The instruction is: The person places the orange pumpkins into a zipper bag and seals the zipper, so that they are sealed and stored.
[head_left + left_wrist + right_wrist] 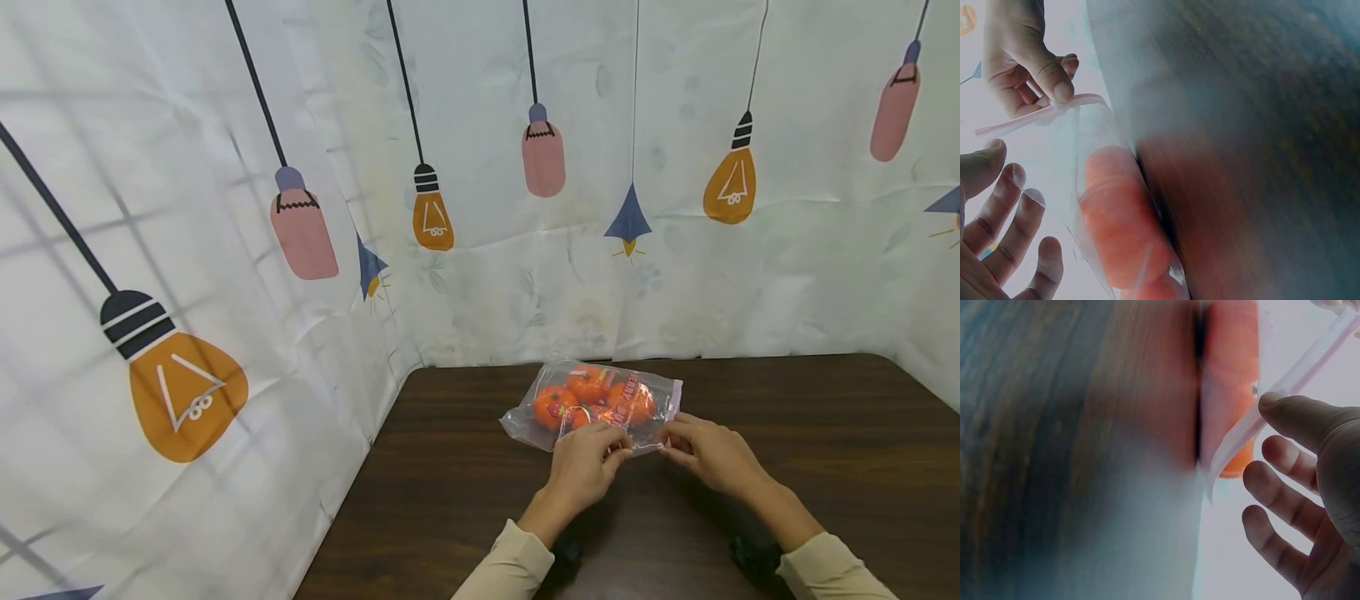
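A clear plastic zip bag with a pinkish strip along its opening lies on the table, holding several round orange-red fruits that look like tomatoes. My right hand pinches the strip between thumb and index finger at the bag's near right corner, its other fingers loosely bent in the right wrist view. At the near side, my left hand holds the bag's edge with thumb and fingertips, a short way left of the right hand. In the left wrist view the pink strip spans between both hands; the left index finger's grip is partly hidden.
The dark brown wooden table reaches back to a white curtain printed with hanging lamps, which also runs along the left side. A dark band sits under each wrist.
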Action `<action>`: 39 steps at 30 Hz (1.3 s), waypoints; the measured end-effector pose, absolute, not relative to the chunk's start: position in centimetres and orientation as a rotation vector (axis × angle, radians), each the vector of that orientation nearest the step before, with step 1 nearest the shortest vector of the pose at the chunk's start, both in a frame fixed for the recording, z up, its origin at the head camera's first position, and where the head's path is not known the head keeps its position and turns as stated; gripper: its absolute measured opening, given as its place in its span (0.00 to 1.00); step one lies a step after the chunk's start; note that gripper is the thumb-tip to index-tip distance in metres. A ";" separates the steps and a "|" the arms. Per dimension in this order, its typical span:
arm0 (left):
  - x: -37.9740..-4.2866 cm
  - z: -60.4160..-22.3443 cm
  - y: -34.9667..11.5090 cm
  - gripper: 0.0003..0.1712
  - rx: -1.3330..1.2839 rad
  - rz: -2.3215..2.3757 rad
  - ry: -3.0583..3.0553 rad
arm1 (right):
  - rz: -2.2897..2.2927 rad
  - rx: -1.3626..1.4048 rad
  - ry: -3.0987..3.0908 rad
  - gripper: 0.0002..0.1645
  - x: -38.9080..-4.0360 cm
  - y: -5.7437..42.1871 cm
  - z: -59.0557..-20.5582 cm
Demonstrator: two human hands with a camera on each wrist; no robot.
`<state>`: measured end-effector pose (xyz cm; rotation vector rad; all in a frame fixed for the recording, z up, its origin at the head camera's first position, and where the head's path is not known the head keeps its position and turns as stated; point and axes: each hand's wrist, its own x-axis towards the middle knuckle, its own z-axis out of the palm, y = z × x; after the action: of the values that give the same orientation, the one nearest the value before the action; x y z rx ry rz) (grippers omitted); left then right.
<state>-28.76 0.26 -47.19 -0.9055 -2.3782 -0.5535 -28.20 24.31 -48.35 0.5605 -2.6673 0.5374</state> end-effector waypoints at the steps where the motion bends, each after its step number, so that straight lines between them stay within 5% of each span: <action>1: -28.8 -47.2 0.2 0.03 -0.907 -0.558 -2.378 | 0.532 0.559 -2.668 0.08 -28.2 24.3 -48.4; 39: -28.4 -47.0 0.4 0.05 -0.919 -0.631 -2.434 | 0.476 0.474 -2.673 0.07 -28.8 25.8 -48.8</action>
<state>-28.45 0.39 -46.97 -0.9195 -2.4340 -0.6314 -28.76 25.82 -48.80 0.4741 -2.6728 0.4761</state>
